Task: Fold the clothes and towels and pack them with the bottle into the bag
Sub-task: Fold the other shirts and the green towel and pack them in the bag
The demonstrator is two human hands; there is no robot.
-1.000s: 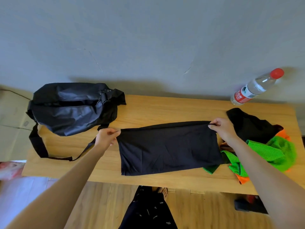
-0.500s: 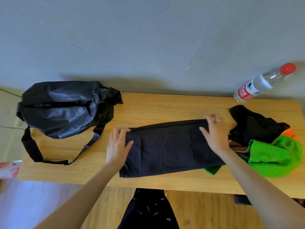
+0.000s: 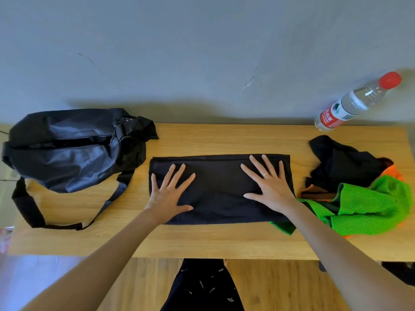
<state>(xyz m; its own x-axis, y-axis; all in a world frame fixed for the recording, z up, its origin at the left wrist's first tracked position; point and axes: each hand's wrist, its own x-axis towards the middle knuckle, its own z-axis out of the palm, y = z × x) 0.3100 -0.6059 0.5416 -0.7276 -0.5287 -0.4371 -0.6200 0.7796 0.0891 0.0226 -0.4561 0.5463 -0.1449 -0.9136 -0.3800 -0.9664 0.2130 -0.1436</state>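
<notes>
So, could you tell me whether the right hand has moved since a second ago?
Yes. The right hand left the far right corner of the black garment and came toward the person, now pressing flat on it, farther from the bottle.

Bare forearms, no sleeves; silver ring (image 3: 265, 174) on right hand (image 3: 270, 187); dark trousers (image 3: 202, 288) with small pale flecks.
</notes>
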